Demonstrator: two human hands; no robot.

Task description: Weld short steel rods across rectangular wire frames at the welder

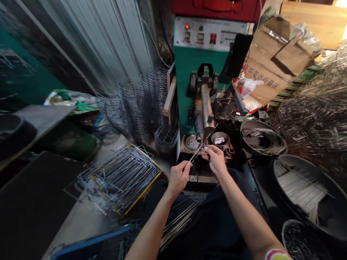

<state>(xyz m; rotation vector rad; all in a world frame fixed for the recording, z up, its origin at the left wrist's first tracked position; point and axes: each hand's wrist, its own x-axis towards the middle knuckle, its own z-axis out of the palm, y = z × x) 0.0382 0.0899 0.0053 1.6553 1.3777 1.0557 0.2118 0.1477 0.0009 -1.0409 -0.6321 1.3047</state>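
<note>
My left hand is closed around a thin metal rod, which slants up and forward. The rod's far end reaches the lower tips of a green spot-welding machine. My right hand is pinched at that far end, just below the machine's thick metal arm. What lies between its fingertips is too small to make out. Beside the tips are a round dish of small metal bits and a dark bowl with a whitish piece in it. More long rods lie across my lap.
Left of the machine, bent wire frames are piled by tall stacks of wire rings. Basins with wires and straight rods stand on the right, near a tub of small dark parts. A cardboard box sits behind.
</note>
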